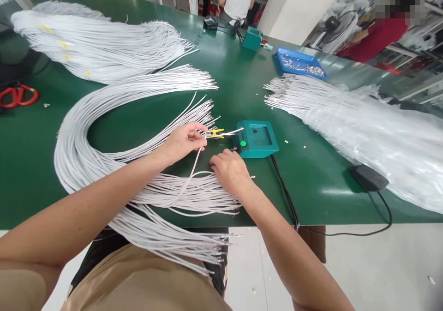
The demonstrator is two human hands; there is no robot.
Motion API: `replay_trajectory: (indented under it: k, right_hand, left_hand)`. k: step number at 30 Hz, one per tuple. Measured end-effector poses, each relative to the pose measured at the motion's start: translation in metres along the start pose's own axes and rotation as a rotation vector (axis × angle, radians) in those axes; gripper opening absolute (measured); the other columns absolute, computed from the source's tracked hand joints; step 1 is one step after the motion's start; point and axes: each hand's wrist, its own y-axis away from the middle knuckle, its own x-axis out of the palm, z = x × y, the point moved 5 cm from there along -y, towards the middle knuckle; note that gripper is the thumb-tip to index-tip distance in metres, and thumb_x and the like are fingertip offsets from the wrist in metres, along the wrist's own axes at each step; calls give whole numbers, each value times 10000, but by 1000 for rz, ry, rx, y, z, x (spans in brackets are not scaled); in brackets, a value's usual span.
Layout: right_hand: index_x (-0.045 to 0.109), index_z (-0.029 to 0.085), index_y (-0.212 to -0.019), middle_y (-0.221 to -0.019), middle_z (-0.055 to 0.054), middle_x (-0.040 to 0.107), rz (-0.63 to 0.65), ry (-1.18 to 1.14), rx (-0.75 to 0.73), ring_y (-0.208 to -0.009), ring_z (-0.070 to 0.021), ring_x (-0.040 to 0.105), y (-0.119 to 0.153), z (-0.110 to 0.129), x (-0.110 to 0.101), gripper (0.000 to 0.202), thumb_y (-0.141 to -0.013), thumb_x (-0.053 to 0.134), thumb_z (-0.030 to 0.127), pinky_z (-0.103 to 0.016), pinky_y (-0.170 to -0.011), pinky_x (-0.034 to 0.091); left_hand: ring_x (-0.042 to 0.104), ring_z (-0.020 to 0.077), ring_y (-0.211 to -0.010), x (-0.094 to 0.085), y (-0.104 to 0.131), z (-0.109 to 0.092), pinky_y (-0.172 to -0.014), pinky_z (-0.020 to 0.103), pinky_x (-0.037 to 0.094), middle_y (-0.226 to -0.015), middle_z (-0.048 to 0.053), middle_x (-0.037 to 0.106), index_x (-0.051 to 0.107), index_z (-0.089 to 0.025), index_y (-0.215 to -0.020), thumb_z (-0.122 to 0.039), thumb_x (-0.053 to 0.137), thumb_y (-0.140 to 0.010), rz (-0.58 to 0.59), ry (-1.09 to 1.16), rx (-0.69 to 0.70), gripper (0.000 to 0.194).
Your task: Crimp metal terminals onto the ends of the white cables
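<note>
Hands at work at a green table (238,94). The left hand (187,141) pinches a white wire (194,164) between thumb and fingers; from this grip the wire drops onto the lower limb of a U-shaped wire bundle (74,135). Just beyond the fingertips, a small yellow piece (217,133) lies beside white strands reaching toward the left side of a green box (259,138), which bears 1 round green button (243,143). The right hand (229,169) is curled, back upward, near the box's left front corner; whether it grips anything cannot be told. Surroundings: a second bundle (104,48) at upper left, with yellow marks; red-handled scissors (15,96) at the left; a blue tray (301,56) of small metal parts; a plastic-covered bundle (374,126) at right; 2 people beyond the table.
</note>
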Motion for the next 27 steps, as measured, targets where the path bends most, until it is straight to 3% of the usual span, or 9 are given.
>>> replay_trajectory:
  k: [3, 8, 11, 15, 19, 22, 24, 27]
  right_hand:
    - [676, 161, -842, -829, -67, 693, 15, 7, -42, -854, -224, 552, -6, -5, -4, 153, -939, 558, 177, -337, -726, 357]
    - [662, 151, -956, -1024, -102, 696, -230, 87, 44, -1001, -273, 534, -34, -28, -32, 137, -953, 536, 202, -371, -851, 339]
    - [654, 131, -1009, -1000, -107, 709, -152, 98, 69, -968, -268, 559, -52, -39, -31, 127, -912, 595, 187, -374, -906, 327]
    - [661, 123, -1025, -990, -114, 715, -18, 127, 102, -924, -258, 588, -60, -45, -26, 166, -924, 529, 128, -363, -807, 339]
    - [698, 130, -950, -1086, -124, 699, -6, 98, 81, -1024, -272, 583, -50, -41, -32, 150, -936, 581, 223, -354, -785, 362]
    - [706, 131, -955, -1037, -115, 704, 14, 31, 167, -924, -228, 615, -43, -42, -34, 272, -1004, 485, 281, -326, -725, 383]
    - [685, 137, -1050, -1042, -109, 701, -20, 27, 222, -891, -214, 615, -43, -44, -35, 248, -1008, 454, 218, -316, -686, 376]
    - [627, 144, -1196, -1155, -121, 688, -89, 94, 163, -1017, -262, 577, -49, -43, -35, 281, -932, 537, 114, -338, -737, 371]
  left_hand:
    - [667, 120, -618, -3, -11, 4, -689, 262, 533, -660, -49, 664, 639, -166, -1016, -116, 705, -701, -41, -20, -5, 326]
    - [673, 122, -622, -1, -26, 18, -704, 276, 544, -676, -45, 668, 620, -164, -1025, -118, 706, -696, -65, 51, -14, 343]
    - [677, 132, -628, 0, -28, 23, -704, 291, 549, -685, -41, 664, 615, -166, -1015, -140, 712, -693, -71, 49, -17, 337]
    - [658, 140, -651, -3, -24, 20, -668, 281, 520, -722, -27, 676, 614, -182, -1010, -203, 713, -706, -88, -38, 16, 321]
    - [634, 143, -722, -10, -20, 11, -776, 297, 490, -765, -16, 710, 641, -199, -1030, -250, 707, -740, -156, -245, 140, 302]
    - [619, 134, -705, -10, -23, 14, -795, 300, 487, -768, -22, 708, 638, -201, -1028, -250, 695, -750, -141, -247, 143, 288]
    - [620, 134, -713, -9, -27, 18, -800, 304, 491, -768, -25, 701, 630, -205, -1027, -248, 691, -746, -126, -233, 148, 290]
    - [638, 142, -696, -5, -31, 26, -728, 299, 518, -755, -30, 671, 601, -210, -1033, -251, 690, -732, -89, -138, 118, 316]
